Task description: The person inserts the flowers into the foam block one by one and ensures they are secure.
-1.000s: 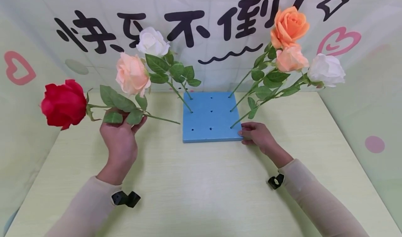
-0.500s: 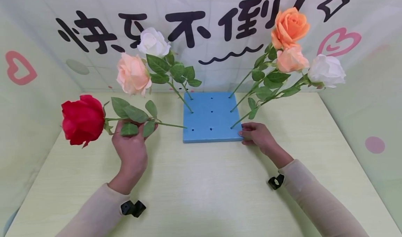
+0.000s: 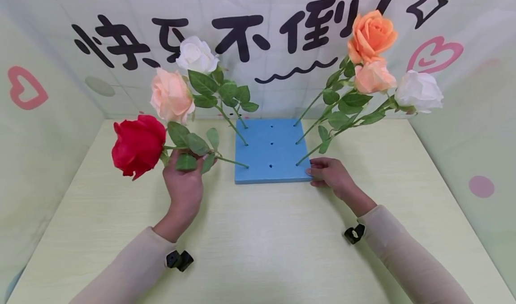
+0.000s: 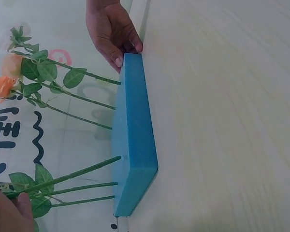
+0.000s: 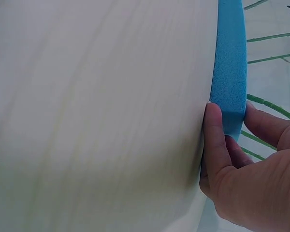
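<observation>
My left hand (image 3: 183, 188) grips the stem of a red rose (image 3: 139, 146), just below its bloom among the leaves. The lower end of that stem meets the front-left hole of a blue foam board (image 3: 258, 154); how deep it sits I cannot tell. In the left wrist view, the stem (image 4: 72, 177) slants from the hand to the board's top face. My right hand (image 3: 331, 175) pinches the board's front-right corner. Seen from the right wrist, the thumb (image 5: 268, 123) lies on the top face and a finger (image 5: 214, 137) goes under the edge.
Standing at the board's left side are a pale pink rose (image 3: 171, 96) and a white rose (image 3: 196, 54). Along its right side lean an orange rose (image 3: 372, 35), another pale pink rose (image 3: 374, 76) and another white rose (image 3: 419, 91). A printed cloth (image 3: 282, 98) hangs behind the table (image 3: 258, 241).
My left hand has moved right with the red rose, bringing its stem end from beside the board to the front-left hole. The right hand stays at the corner.
</observation>
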`<state>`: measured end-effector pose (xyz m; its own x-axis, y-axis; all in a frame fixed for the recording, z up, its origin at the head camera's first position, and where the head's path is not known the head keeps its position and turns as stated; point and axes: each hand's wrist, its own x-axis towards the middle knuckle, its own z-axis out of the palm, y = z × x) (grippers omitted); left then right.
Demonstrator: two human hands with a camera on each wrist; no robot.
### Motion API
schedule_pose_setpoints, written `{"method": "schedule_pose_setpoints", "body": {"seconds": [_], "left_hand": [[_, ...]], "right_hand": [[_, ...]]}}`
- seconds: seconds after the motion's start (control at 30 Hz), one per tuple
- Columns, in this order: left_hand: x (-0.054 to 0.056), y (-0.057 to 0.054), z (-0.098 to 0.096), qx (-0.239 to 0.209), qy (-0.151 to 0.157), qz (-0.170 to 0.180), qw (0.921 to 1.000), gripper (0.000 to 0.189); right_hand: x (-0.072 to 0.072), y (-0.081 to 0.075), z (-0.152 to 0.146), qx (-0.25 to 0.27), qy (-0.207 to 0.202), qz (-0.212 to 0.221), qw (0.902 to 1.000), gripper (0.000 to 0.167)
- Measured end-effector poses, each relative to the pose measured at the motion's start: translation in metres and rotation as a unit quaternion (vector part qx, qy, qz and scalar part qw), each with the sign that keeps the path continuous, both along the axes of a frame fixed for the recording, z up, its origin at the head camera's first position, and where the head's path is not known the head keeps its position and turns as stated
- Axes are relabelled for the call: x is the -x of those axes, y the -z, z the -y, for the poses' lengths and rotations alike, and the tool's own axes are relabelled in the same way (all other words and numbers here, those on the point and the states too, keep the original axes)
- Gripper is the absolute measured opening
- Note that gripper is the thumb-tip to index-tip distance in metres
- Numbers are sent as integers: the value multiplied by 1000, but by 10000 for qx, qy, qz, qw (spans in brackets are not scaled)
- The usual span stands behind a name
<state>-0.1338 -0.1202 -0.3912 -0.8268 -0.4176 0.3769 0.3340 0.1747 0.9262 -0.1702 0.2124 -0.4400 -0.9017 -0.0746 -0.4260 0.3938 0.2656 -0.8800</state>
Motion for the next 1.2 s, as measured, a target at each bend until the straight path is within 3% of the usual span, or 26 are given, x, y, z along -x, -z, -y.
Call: {"method": "schedule_pose_setpoints", "body": {"seconds": [0.23,0.4,0.47,0.63,0.93,1.2], "left_hand": [[6,-1,-2,-110,400,254,9988,37],[6,-4,-4,265,670,413,9965,40],[7,-5,-5,473,698,424,9955,39],[12,-4,-7,500,861,482,9939,39],[21,-8,-12,917,1227,873,9843,45],[27,-10,-12,992,1308,921,9821,47]], "right_hand": [[1,-1,1,69,-53,-50,9999,49],[1,-1,0,118,-90,-72,9999,50],[1,-2,0,116,-111,-67,9998,50],[0,-2,-1,78,-162,-77,9998,51],[0,-5,-3,12,-94,-69,9999,51],[-1,-3,-5,-17,-69,-55,10000,50]]}}
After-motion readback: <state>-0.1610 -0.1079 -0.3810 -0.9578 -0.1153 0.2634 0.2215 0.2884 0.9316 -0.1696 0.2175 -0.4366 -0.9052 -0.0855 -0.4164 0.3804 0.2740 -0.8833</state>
